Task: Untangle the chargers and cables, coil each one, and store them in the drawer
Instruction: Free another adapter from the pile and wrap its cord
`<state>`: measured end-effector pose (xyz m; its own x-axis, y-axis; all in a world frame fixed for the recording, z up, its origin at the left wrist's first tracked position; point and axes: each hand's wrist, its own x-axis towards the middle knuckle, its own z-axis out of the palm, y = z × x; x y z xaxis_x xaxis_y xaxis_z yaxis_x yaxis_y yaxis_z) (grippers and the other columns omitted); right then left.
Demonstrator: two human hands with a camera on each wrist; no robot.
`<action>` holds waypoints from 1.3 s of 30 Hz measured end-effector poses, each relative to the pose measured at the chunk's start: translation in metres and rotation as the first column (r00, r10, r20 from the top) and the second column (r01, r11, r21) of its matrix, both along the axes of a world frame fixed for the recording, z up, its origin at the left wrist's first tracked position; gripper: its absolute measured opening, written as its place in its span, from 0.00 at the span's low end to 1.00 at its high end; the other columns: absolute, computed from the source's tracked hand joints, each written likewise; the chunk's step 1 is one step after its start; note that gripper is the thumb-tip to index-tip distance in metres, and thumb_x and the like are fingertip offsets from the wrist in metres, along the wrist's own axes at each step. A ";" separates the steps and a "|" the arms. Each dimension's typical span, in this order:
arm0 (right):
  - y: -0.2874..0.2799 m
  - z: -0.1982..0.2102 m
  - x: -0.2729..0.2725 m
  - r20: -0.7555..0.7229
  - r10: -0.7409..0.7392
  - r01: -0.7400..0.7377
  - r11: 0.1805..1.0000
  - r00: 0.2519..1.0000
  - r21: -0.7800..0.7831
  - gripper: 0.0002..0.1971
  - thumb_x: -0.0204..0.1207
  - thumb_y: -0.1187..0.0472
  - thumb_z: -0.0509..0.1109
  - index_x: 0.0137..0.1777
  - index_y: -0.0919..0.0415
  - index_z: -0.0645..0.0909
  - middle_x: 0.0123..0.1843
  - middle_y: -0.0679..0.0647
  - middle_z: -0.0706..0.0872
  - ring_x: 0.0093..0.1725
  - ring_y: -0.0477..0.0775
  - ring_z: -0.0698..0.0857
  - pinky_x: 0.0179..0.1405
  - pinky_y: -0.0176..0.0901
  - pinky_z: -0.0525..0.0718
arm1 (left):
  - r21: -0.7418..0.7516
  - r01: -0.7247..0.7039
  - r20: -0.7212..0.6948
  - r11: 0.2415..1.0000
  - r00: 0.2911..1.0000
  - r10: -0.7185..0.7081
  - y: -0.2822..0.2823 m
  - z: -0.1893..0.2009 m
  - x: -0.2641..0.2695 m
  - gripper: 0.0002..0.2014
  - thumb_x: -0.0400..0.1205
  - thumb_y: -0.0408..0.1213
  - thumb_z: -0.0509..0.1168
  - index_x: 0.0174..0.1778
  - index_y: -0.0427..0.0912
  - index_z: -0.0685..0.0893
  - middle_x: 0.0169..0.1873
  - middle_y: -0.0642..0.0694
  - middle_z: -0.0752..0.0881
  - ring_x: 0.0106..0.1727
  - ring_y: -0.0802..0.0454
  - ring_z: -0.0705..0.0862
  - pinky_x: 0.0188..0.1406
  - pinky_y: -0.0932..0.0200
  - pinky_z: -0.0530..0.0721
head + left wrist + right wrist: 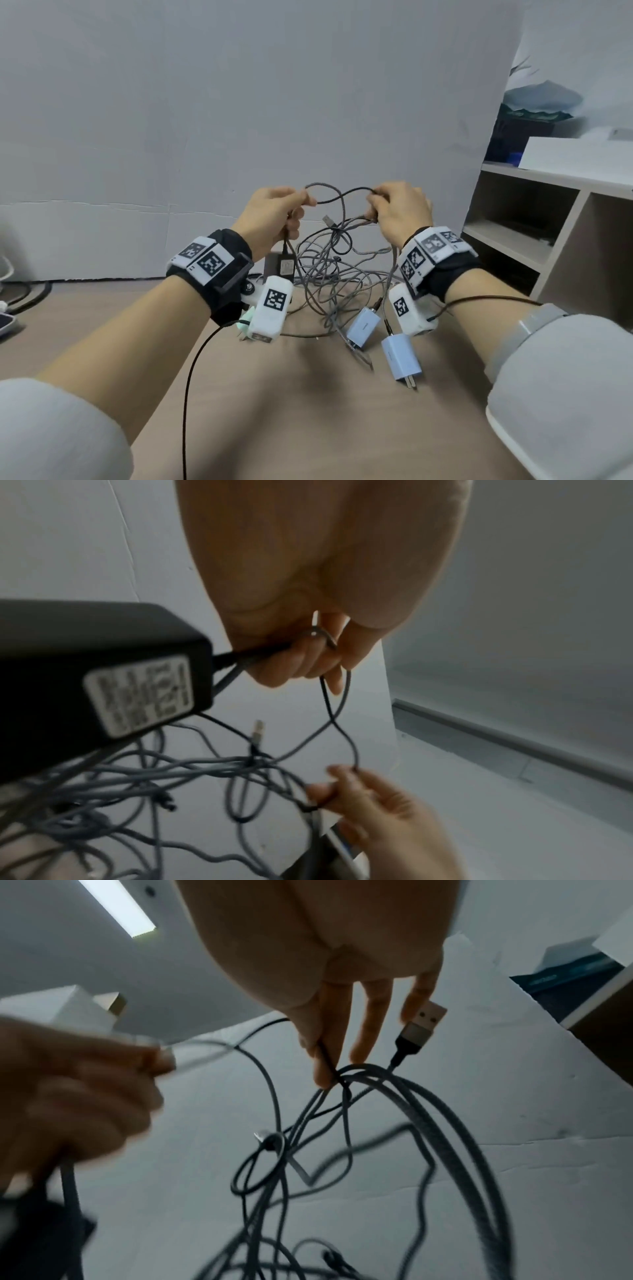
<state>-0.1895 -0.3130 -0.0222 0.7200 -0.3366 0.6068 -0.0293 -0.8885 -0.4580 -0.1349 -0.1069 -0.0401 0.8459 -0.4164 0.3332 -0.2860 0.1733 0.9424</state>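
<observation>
A tangle of grey braided cables lies on the brown table, partly lifted. My left hand grips a thin black cable and a grey one; a black adapter hangs just below it, large in the left wrist view. My right hand pinches the same black cable between thumb and finger, with grey loops hanging over its fingers. A USB plug sticks up between the hands and shows beside my right fingers. Two pale blue chargers lie near my right wrist.
A pale green plug peeks out under my left wrist camera. An open shelf unit stands at the right with a white box on top. A grey board closes off the back of the table.
</observation>
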 end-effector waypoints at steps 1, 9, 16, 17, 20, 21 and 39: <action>0.001 0.007 -0.001 0.052 0.063 -0.067 0.994 0.997 0.088 0.11 0.85 0.57 0.65 0.43 0.55 0.85 0.33 0.49 0.90 0.42 0.53 0.90 0.57 0.52 0.84 | 0.033 0.003 0.001 0.999 1.000 -0.003 -0.001 -0.005 0.000 0.12 0.91 0.37 0.60 0.46 0.37 0.84 0.30 0.48 0.74 0.28 0.54 0.69 0.27 0.62 0.73; 0.017 0.037 -0.002 0.061 0.116 -0.125 0.979 0.991 0.159 0.12 0.85 0.59 0.66 0.38 0.55 0.81 0.37 0.58 0.87 0.52 0.65 0.87 0.52 0.57 0.88 | 0.406 -0.394 0.333 0.825 0.904 0.268 -0.012 -0.009 0.003 0.11 0.84 0.43 0.67 0.60 0.46 0.78 0.64 0.43 0.78 0.63 0.45 0.78 0.65 0.49 0.79; 0.034 0.051 -0.016 -0.018 0.264 -0.264 0.964 0.964 -0.001 0.12 0.83 0.59 0.67 0.39 0.54 0.87 0.27 0.49 0.86 0.23 0.36 0.79 0.26 0.24 0.70 | 0.245 -0.496 0.738 0.833 0.653 0.172 -0.029 0.035 -0.035 0.17 0.84 0.37 0.63 0.69 0.42 0.78 0.48 0.51 0.85 0.48 0.53 0.84 0.45 0.71 0.78; 0.037 0.055 -0.017 -0.019 0.278 -0.278 0.961 0.960 -0.003 0.13 0.83 0.59 0.67 0.37 0.54 0.87 0.26 0.48 0.86 0.21 0.36 0.78 0.25 0.25 0.70 | 0.302 -0.511 0.727 0.805 0.669 0.152 -0.032 0.041 -0.033 0.14 0.87 0.37 0.62 0.67 0.41 0.80 0.42 0.50 0.87 0.42 0.52 0.85 0.37 0.70 0.79; 0.037 0.059 -0.018 0.011 0.300 -0.300 0.952 0.954 0.057 0.13 0.82 0.59 0.69 0.36 0.59 0.86 0.25 0.48 0.83 0.20 0.39 0.76 0.32 0.37 0.75 | 0.359 -0.600 0.769 0.715 0.624 0.137 -0.029 0.053 -0.025 0.11 0.89 0.43 0.61 0.58 0.42 0.84 0.37 0.45 0.86 0.41 0.43 0.86 0.42 0.50 0.85; 0.036 0.058 -0.018 0.028 0.312 -0.313 0.944 0.950 0.100 0.11 0.82 0.61 0.69 0.38 0.62 0.86 0.25 0.49 0.82 0.21 0.41 0.76 0.34 0.40 0.76 | 0.394 -0.608 0.775 0.689 0.623 0.106 -0.027 0.057 -0.024 0.11 0.89 0.44 0.62 0.52 0.41 0.85 0.36 0.44 0.85 0.41 0.41 0.85 0.42 0.49 0.84; -0.012 -0.029 0.016 -0.378 0.187 -0.186 0.982 0.907 0.041 0.07 0.80 0.60 0.72 0.41 0.57 0.87 0.45 0.57 0.93 0.50 0.59 0.90 0.58 0.56 0.87 | -0.319 0.208 0.046 0.925 0.978 -0.204 0.005 0.095 -0.037 0.17 0.93 0.38 0.53 0.36 0.44 0.70 0.22 0.52 0.63 0.20 0.58 0.58 0.17 0.66 0.60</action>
<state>-0.1739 -0.3253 -0.0511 0.9452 -0.1757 0.2751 -0.0352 -0.8928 -0.4490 -0.1722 -0.1023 0.0545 0.7483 -0.4501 0.4873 -0.2224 0.5218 0.8235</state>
